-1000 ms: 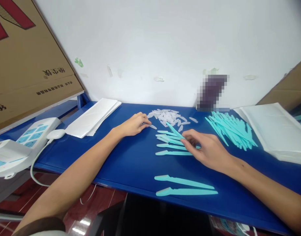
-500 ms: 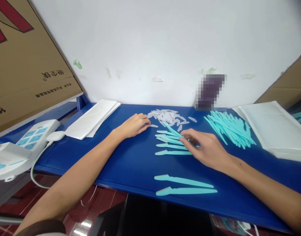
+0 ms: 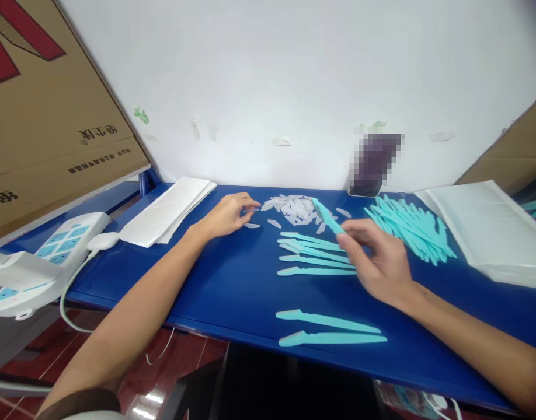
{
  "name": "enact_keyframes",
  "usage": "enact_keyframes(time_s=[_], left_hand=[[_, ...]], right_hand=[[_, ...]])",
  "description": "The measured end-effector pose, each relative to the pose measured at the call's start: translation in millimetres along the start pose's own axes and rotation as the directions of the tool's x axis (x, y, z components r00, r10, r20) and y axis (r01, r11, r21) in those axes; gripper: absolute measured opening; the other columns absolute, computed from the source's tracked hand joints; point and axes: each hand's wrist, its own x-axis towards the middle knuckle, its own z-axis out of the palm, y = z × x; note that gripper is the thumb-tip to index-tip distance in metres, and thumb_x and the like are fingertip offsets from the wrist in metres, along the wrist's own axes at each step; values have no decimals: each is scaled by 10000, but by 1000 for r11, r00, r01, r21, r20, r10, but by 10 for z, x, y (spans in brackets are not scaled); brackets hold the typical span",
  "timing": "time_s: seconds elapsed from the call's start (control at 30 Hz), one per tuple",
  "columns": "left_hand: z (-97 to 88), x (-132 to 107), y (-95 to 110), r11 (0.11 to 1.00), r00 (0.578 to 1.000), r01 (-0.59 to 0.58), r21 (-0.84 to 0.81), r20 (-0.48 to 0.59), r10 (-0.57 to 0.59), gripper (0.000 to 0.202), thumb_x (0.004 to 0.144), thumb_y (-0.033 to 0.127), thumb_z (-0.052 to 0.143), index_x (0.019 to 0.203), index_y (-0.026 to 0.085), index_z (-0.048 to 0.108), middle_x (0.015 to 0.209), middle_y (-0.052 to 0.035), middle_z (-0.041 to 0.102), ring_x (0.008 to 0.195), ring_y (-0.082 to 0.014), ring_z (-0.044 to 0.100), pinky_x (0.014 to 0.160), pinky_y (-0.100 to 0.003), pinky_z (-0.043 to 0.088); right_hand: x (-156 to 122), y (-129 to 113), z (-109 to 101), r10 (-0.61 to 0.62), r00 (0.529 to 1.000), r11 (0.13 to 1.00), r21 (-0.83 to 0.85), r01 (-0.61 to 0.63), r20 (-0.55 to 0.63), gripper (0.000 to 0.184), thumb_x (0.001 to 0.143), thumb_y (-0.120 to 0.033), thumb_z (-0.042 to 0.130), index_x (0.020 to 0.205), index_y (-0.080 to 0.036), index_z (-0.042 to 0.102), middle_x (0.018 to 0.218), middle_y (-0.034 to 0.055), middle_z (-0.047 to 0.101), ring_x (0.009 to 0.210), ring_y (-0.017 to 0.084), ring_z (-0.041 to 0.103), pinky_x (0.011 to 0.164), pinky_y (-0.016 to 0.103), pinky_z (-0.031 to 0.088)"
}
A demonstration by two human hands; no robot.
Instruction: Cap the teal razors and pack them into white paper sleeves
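Note:
Between the thumb and fingers of my left hand (image 3: 230, 214) is a small translucent blade cover (image 3: 251, 210), held just left of a pile of such covers (image 3: 294, 209). Two loose covers lie below my fingertips. My right hand (image 3: 377, 256) pinches a turquoise eyebrow razor (image 3: 327, 219) by its handle, blade end raised toward the pile. Under it, several turquoise razors (image 3: 316, 271) lie in a row, heads to the left, partly hidden by my right hand. Two more razors (image 3: 333, 338) rest near the table's front edge.
A heap of turquoise razors (image 3: 410, 230) lies at the right, beside a white padded package (image 3: 491, 233). White flat packets (image 3: 163, 213) and a power strip (image 3: 70, 236) are at the left. A pixelated phone (image 3: 375, 166) leans on the wall. Cardboard boxes stand at both sides.
My left hand has drawn back left from the pile with a cover between its fingers. My right hand has moved slightly right, tilting the razor more upright.

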Motion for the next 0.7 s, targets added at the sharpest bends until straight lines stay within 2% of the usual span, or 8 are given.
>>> enact_keyframes(time_s=[0.1, 0.27, 0.33, 0.4, 0.5, 0.6, 0.7], left_hand=[[-57, -21, -29, 996, 998, 58, -70, 29, -56, 220, 912, 247, 586, 1017, 142, 748, 928, -83, 714, 771, -157, 666, 717, -269, 510], [-99, -23, 22, 989, 994, 78, -127, 83, -67, 199, 909, 212, 568, 1062, 150, 678, 866, -49, 716, 732, -140, 653, 689, -244, 500], [-113, -20, 40, 997, 994, 27, -67, 103, -20, 196, 916, 167, 499, 1007, 153, 673, 906, -60, 692, 760, -149, 642, 705, -259, 494], [-132, -18, 54, 999, 989, -25, 20, 148, 21, 280, 904, 113, 425, 947, 163, 698, 992, -79, 672, 832, -171, 645, 752, -289, 495], [-167, -20, 95, 995, 973, -31, 93, 230, 9, 390, 866, 74, 399, 1014, 188, 742, 1116, -85, 669, 981, -212, 658, 858, -336, 503], [-194, -27, 147, 989, 956, 9, 148, 289, -52, 358, 867, 146, 480, 1099, 186, 749, 1205, -91, 674, 1099, -262, 642, 937, -380, 497], [-184, -33, 159, 986, 945, 17, 164, 321, -70, 309, 899, 325, 575, 1099, 174, 756, 1212, -105, 683, 1103, -286, 645, 933, -392, 498]], right_hand=[[5, 6, -3, 1, 999, 999, -46, 1, 45, 46, 980, -217, 570, 1019, -233, 588, 691, -31, 580, 549, 116, 503, 544, 271, 415], [8, 14, -19, 29, 997, 997, -74, -23, 74, 35, 990, -247, 556, 1001, -235, 587, 693, -27, 586, 555, 122, 509, 546, 273, 401], [7, 10, -16, 51, 994, 996, -74, -44, 100, 50, 996, -268, 547, 998, -236, 585, 706, -19, 596, 572, 131, 522, 562, 281, 413], [6, 6, -9, 70, 990, 995, -75, -61, 122, 70, 1002, -290, 536, 997, -236, 580, 718, -10, 605, 584, 140, 531, 574, 291, 424], [8, 3, 0, 77, 989, 994, -82, -66, 129, 87, 1008, -309, 525, 995, -240, 576, 721, -2, 609, 591, 148, 531, 577, 298, 431], [11, 3, 4, 78, 988, 994, -91, -66, 131, 82, 1009, -305, 523, 995, -243, 575, 704, -7, 599, 582, 145, 519, 570, 295, 425], [14, -1, 5, 70, 988, 994, -94, -57, 139, 70, 1009, -291, 525, 995, -243, 574, 695, -14, 586, 575, 139, 510, 568, 289, 416]])
